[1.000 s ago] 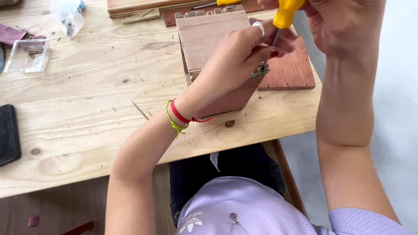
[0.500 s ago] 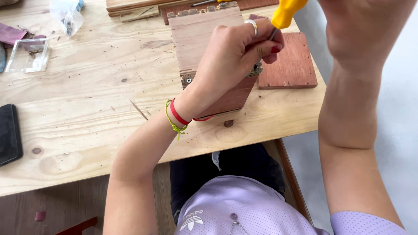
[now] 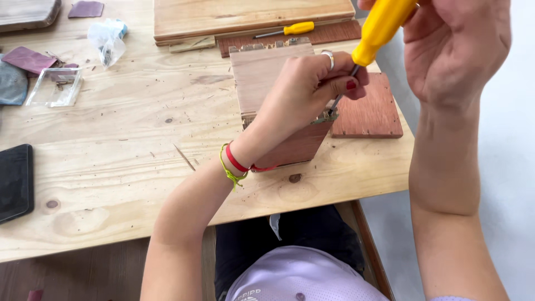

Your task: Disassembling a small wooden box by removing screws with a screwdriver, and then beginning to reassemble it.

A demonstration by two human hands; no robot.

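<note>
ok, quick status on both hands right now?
Left hand: closed, steadying the reddish-brown wooden box, fingertips at the screwdriver's shaft.
Right hand: closed around the yellow-handled screwdriver.

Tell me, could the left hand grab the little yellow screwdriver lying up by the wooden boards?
Probably not right now. The left hand is busy steadying the wooden box, and that box stands between it and the small yellow-handled screwdriver.

The left hand (image 3: 304, 89) reaches up from lower left, forearm slanted, wrist bent down, fingers (image 3: 340, 86) curled and pinched beside the screwdriver (image 3: 374, 39) shaft. The right hand (image 3: 457, 47) is above, forearm upright, fingers closed round its handle.
</note>
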